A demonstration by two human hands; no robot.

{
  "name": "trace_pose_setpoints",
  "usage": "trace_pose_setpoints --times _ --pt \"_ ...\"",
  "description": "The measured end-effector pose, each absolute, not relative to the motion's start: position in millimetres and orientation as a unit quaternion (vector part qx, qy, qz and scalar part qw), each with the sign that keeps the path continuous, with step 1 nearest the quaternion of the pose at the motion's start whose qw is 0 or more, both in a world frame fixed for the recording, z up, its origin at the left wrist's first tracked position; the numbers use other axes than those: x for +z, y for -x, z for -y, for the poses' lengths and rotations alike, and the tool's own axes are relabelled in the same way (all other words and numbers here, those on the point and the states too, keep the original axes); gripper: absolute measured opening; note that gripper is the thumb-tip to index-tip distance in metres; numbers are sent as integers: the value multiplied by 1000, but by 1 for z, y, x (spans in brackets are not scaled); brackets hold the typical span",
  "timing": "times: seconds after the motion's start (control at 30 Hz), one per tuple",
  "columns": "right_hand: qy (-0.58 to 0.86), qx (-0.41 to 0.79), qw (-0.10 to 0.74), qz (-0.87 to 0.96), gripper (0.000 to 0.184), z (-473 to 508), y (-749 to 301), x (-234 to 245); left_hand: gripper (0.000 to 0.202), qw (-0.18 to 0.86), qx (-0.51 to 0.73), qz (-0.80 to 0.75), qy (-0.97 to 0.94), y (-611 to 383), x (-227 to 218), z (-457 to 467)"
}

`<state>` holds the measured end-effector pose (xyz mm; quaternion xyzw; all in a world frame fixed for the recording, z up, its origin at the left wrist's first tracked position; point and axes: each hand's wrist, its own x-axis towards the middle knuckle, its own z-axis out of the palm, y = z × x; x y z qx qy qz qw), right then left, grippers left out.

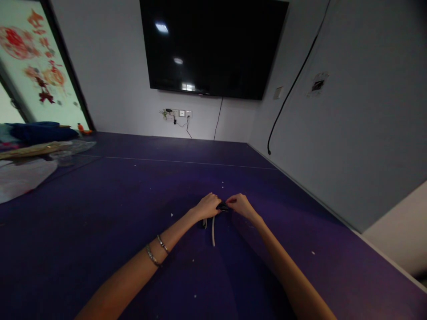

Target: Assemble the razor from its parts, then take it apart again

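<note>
My left hand (208,206) is closed around a small black bundle (223,206) just above the purple tabletop (150,186). The bundle looks like coiled cable, but it is too small and dark to be sure. At its right end, the thumb and fingers of my right hand (240,205) pinch together on it. A short pale cable (213,233) trails from beneath my left hand toward me. Close beside it, a small dark and pale loop (204,223) shows under the wrist. Much of the bundle is hidden by my left fingers.
A large television (213,44) hangs on the wall above sockets (182,113) with plugs and cords. A black cable (293,84) dangles down the right wall. Dark blue cloth (43,132) and white plastic sheeting (26,178) lie at the left. Small white scraps dot the surface.
</note>
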<state>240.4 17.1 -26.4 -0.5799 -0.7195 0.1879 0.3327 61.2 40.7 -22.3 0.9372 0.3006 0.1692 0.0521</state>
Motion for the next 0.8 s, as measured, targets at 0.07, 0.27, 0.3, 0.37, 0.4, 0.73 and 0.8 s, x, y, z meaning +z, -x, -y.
trace_pose_setpoints --times 0.07,0.27,0.3,0.37,0.4,0.73,0.8 --pt "581 189 327 721 23 -16 -240 -26 12 53 167 -300 -938 -61 -21 -40" --pt "593 223 329 701 23 -14 -239 -26 12 43 164 -295 -940 -61 -19 -38" --pt "595 234 335 692 22 -14 -239 -27 12 39 162 -295 -941 -61 -19 -38" --pt "598 252 347 677 20 -15 -239 -28 13 28 155 -297 -942 -62 -19 -38" --pt "599 259 352 671 19 -15 -239 -29 13 22 150 -298 -943 -62 -19 -38" --pt "607 282 376 641 15 -16 -235 -30 17 -13 128 -293 -948 -61 -22 -41" --pt "603 275 376 648 16 -16 -236 -33 16 -11 124 -297 -947 -61 -21 -40"
